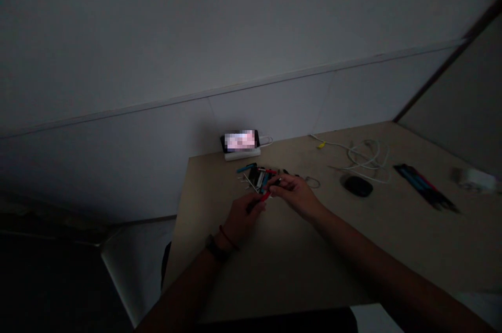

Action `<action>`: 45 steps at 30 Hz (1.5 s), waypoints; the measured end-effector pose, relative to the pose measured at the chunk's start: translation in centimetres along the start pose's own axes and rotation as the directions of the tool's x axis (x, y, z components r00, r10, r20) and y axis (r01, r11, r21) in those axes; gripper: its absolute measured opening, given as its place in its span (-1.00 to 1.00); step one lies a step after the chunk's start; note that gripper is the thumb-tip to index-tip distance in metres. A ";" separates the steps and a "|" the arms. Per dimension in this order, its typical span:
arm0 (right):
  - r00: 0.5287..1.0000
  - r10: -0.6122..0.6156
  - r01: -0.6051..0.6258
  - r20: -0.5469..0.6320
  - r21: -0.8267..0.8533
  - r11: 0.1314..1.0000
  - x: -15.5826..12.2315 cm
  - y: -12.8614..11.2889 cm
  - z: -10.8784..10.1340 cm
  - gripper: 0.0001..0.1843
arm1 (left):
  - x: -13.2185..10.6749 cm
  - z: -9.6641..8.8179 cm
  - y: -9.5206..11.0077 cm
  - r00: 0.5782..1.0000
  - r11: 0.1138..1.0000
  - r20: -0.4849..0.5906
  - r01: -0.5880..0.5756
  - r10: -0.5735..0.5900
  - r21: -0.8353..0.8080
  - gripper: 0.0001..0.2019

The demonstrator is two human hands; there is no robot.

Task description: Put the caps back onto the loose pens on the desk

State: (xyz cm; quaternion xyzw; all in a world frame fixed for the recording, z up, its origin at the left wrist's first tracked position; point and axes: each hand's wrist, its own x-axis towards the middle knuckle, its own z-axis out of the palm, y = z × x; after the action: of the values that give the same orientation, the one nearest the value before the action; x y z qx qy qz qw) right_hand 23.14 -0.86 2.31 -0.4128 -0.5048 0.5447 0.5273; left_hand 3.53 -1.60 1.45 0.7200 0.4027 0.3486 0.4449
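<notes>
Between my two hands is a slim red and black pen [265, 196], tilted up toward the right. My left hand [243, 214], with a dark watch and a red band at the wrist, is closed round its lower end. The fingers of my right hand [298, 194] pinch its dark upper end. Just beyond them on the table lies a loose cluster of thin pen-like pieces [259, 177], in blue, white, black and red. My hands partly cover this pile, and the dim light hides fine detail.
A lit phone [240, 141] leans at the wall on a white block [242, 155]. Toward the right of the table [314, 260] are a black mouse [357, 185], a coiled white cable [368, 158], a dark flat pack [425, 186] and a blurred white object [476, 180].
</notes>
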 end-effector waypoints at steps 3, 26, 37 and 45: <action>1.000 -0.006 0.006 -0.004 -0.037 0.999 0.1 -0.1 0.0 -0.75 | 0.0 -0.1 0.1 1.000 1.000 0.001 0.000 0.000 0.003 -0.76; 0.998 -0.014 0.006 0.059 0.124 0.992 -0.4 0.0 0.0 -0.68 | 0.0 0.0 0.0 0.997 0.995 0.019 0.079 -0.078 -0.068 -0.75; 0.998 -0.032 0.033 0.058 -0.006 0.999 -0.5 -0.2 0.2 -0.72 | -0.2 0.2 0.0 0.998 0.994 0.017 0.058 -0.056 -0.095 -0.77; 0.997 -0.078 0.080 0.020 -0.134 0.988 -0.7 0.1 0.2 -0.64 | -0.2 0.1 0.0 1.000 0.998 -0.007 0.000 0.000 -0.069 -0.78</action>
State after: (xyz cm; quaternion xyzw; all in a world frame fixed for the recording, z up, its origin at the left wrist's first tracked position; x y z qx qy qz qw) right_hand 23.02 -1.62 2.22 -0.4230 -0.5602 0.4912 0.5157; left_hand 3.51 -1.84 1.42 0.7029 0.3920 0.3648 0.4682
